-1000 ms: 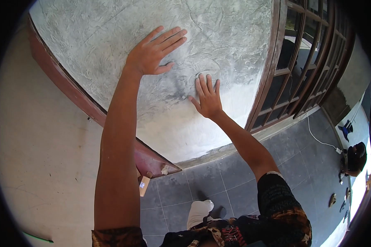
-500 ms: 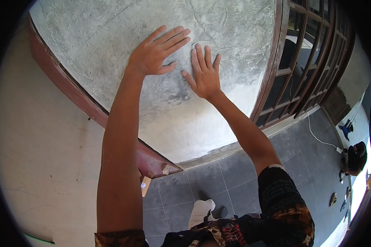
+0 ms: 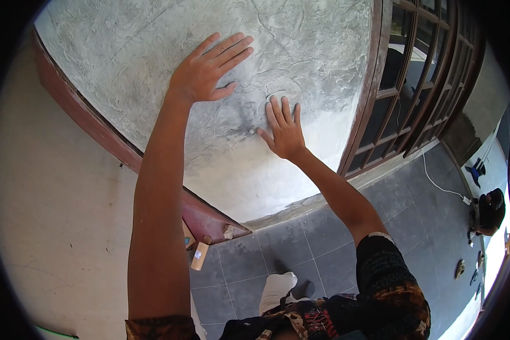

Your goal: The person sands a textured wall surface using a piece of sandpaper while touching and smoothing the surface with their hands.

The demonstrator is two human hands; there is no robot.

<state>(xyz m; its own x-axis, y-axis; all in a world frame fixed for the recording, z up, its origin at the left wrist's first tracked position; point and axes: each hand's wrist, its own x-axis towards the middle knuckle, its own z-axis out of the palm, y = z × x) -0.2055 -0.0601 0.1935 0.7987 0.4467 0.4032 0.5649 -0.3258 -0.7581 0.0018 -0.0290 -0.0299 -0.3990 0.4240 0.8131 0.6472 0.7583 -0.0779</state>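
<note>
A grey, rough-textured plastered wall [image 3: 130,62] fills the upper middle of the head view, with a paler band low down. My left hand [image 3: 204,71] lies flat against the grey part, fingers stretched toward the upper right and thumb apart. Lower and to the right, my right hand [image 3: 286,130] rests on the wall with its fingers spread upward, near where grey turns to white. Neither hand holds anything. Swirled marks show in the plaster above the right fingers.
A dark red wooden frame [image 3: 90,119] borders the wall on the left. Brown paned windows [image 3: 402,85] stand on the right. On the grey tiled floor [image 3: 283,243] lie a small box [image 3: 199,256], a white cable [image 3: 433,182] and sandals [image 3: 459,268]. A black object [image 3: 488,212] is at far right.
My right hand has slid down the wall, away from the left hand. The left hand stays high on the plaster, and the view has shifted slightly.
</note>
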